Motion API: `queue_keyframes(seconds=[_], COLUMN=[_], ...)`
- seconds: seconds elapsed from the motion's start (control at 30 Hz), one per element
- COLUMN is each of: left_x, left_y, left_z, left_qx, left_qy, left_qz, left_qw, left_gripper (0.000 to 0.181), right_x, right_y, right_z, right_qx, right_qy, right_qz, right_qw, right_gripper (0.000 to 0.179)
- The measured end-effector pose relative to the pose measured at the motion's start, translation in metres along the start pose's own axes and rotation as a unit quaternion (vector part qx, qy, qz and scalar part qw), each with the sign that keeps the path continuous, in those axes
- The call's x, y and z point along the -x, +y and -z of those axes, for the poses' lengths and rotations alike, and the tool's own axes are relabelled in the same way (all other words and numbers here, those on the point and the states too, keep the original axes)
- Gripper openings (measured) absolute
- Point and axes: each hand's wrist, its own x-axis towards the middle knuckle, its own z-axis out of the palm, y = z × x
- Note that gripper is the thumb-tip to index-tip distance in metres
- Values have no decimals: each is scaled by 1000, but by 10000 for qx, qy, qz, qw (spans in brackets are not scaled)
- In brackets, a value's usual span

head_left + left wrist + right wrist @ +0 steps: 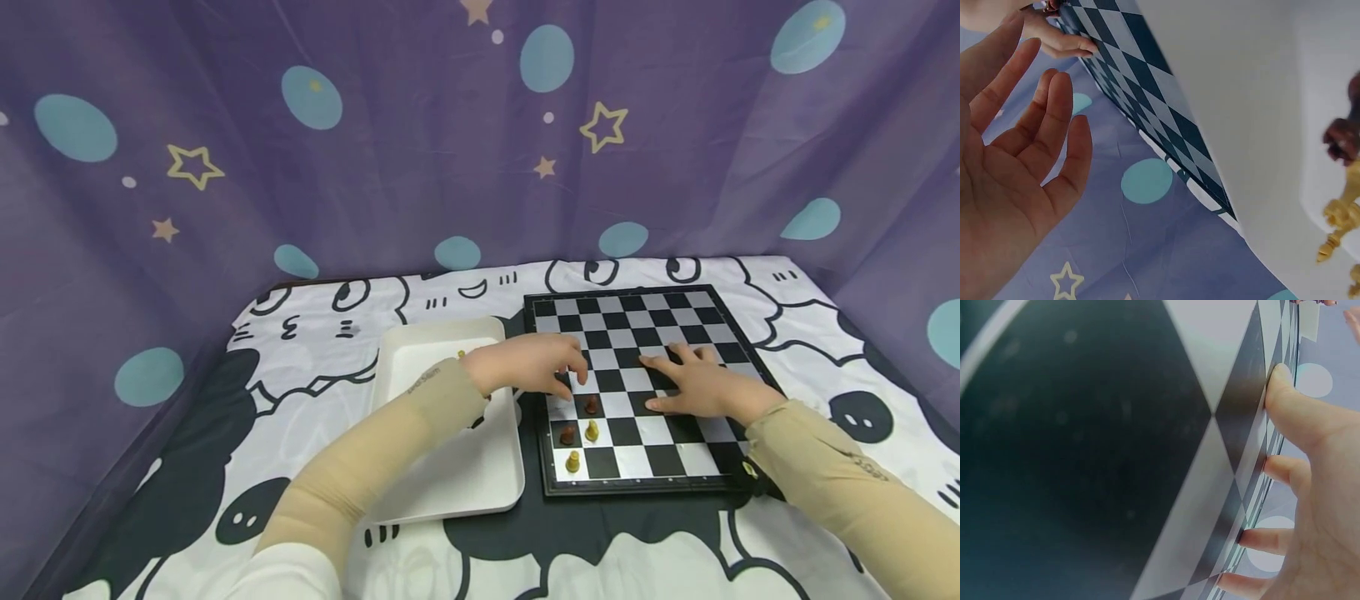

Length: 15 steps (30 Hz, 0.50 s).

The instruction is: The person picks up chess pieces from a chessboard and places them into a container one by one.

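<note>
My left hand (528, 364) hovers over the left edge of a black-and-white chessboard (636, 494), fingers loosely bent downward. In the left wrist view no piece shows in its palm (1010, 181). Just below it on the board stand a brown chess piece (591, 404), another brown piece (567, 434), a yellow piece (592, 431) and a second yellow piece (573, 461) at the near left corner. My right hand (693, 383) rests on the right half of the board with its fingers spread; in the right wrist view its fingertips (1254, 539) touch the squares.
A white tray (457, 492) stands left of the board, partly under my left forearm. In it lie yellow chess pieces (1341, 212) and a dark brown one (1342, 139). A cartoon-print cloth (322, 358) covers the table, and a purple curtain (420, 167) hangs behind.
</note>
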Motion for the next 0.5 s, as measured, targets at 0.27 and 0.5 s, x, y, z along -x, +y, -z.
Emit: queue_keyframes(seconds=[0.27, 0.5], left_x=[-15, -23], left_y=[7, 11], left_z=[2, 2], left_qx=[-550, -828], left_qy=[-211, -327], left_qz=[-182, -252], left_qw=[9981, 9957], left_gripper=[25, 22], right_x=[0, -1], right_y=[1, 1], right_z=[0, 1], right_qx=[26, -19], right_qy=[-49, -38], right_qz=[-14, 39], right_qw=[10000, 10000], right_gripper=[86, 86])
